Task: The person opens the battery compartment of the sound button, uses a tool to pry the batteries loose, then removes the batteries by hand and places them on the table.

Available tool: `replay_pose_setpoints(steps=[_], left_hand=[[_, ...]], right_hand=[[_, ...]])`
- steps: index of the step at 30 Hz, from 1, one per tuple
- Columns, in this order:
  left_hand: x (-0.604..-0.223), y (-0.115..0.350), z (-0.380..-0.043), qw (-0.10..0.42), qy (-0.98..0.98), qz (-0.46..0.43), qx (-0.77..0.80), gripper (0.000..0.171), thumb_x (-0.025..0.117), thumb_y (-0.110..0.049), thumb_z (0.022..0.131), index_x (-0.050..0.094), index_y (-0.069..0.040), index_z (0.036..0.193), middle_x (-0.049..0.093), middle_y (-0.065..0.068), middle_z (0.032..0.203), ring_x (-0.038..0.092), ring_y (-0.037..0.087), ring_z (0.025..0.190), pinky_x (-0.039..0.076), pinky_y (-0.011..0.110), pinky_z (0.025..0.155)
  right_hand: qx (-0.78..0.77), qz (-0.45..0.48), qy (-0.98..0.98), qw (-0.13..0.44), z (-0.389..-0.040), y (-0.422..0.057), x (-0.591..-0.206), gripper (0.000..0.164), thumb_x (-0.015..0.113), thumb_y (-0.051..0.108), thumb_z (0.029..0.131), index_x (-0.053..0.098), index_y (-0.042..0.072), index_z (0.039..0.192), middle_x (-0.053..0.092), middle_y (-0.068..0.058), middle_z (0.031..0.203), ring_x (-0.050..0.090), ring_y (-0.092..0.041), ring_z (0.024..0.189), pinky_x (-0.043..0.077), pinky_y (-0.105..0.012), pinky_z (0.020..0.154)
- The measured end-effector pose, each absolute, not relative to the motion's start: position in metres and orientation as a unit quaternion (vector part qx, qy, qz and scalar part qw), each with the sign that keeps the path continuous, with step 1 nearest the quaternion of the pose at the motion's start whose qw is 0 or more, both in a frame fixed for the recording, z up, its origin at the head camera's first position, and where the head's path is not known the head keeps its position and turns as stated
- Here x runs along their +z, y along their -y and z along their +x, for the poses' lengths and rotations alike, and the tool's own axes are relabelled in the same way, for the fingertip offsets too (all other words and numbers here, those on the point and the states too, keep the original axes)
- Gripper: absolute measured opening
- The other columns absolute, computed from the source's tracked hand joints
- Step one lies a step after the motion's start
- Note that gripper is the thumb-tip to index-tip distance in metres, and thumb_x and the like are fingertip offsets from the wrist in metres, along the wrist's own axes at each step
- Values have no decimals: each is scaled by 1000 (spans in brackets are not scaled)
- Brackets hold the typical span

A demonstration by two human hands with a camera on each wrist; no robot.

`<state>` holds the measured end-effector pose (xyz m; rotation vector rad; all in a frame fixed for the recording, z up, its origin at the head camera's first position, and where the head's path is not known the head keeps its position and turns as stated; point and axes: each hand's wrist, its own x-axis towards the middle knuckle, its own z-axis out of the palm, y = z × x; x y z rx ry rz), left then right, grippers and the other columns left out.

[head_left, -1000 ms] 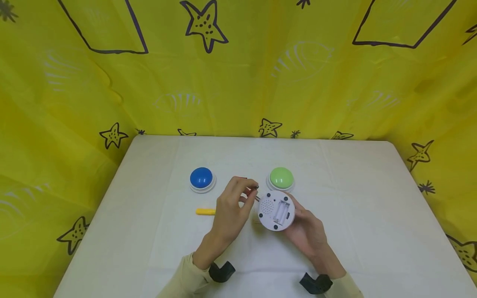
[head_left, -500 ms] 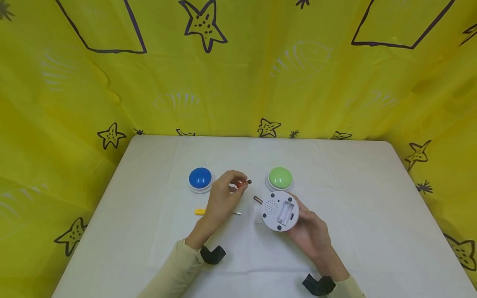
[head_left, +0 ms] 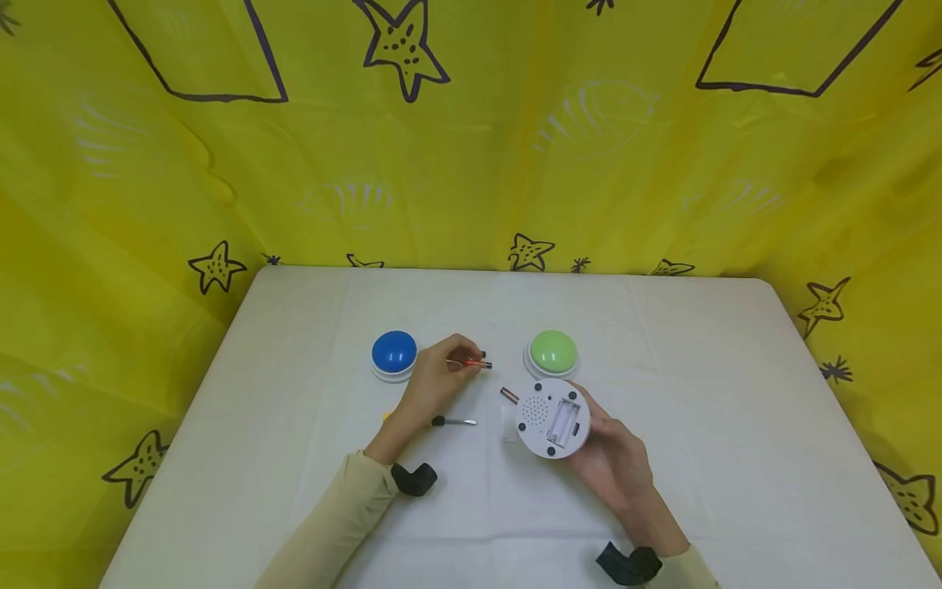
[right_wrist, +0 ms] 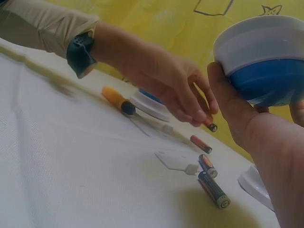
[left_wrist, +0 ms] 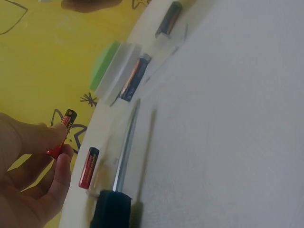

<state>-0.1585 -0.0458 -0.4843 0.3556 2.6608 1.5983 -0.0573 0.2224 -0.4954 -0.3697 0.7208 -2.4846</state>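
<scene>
Yellow cloth [head_left: 471, 164] printed with dark-outlined starfish [head_left: 406, 51] and pale fish [head_left: 598, 121] walls the far side and both flanks. Before it spreads a white-covered table [head_left: 699, 368], faintly creased. Two arms in pale sleeves [head_left: 331, 511] reach in over its near edge, each wearing a black wrist mount [head_left: 414, 480].

The right hand [head_left: 609, 458] is clamped round a white unit [head_left: 533, 421], held above the table with its blue dome [right_wrist: 266, 80] downward and its battery compartment [head_left: 563, 423] facing up. On the table stand a blue button [head_left: 394, 350], just beside the left hand [head_left: 430, 384], and a green button [head_left: 553, 351] behind the white unit. The left forearm crosses a screwdriver [head_left: 458, 422], hiding most of its yellow handle from the head view.

A white plastic piece [right_wrist: 172, 163] lies near two dark batteries [right_wrist: 213, 190], partly hidden by the white unit from the head. The left hand's thumb and finger pinch a red battery [left_wrist: 69, 118]; another red cell [left_wrist: 89, 168] lies on the table below it.
</scene>
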Motion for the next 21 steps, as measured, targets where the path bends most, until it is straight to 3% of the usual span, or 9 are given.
replay_pose_setpoints(steps=[5, 8, 21], left_hand=[[-490, 48, -162, 20, -850, 108, 515, 19, 81, -4, 89, 73, -11, 104, 78, 6, 106, 72, 20, 100, 62, 38, 91], [-493, 49, -164, 22, -855, 106, 507, 20, 82, -5, 88, 73, -12, 104, 78, 5, 105, 70, 19, 96, 62, 36, 89], [-503, 52, -167, -4, -873, 132, 470, 19, 77, 2, 90, 73, -10, 105, 75, 6, 107, 68, 18, 93, 60, 33, 85]], right_hand=[[-916, -123, -280, 258, -57, -222, -495, 61, 18, 16, 106, 4, 18, 165, 46, 11, 159, 46, -10, 147, 39, -33, 119], [-917, -125, -278, 258, -57, -222, -495, 63, 19, 16, 106, -2, 16, 166, 45, 11, 159, 46, -10, 147, 39, -34, 119], [-919, -131, -268, 258, -57, -222, -497, 56, 21, 16, 107, 24, 21, 162, 43, 10, 160, 45, -11, 148, 39, -36, 120]])
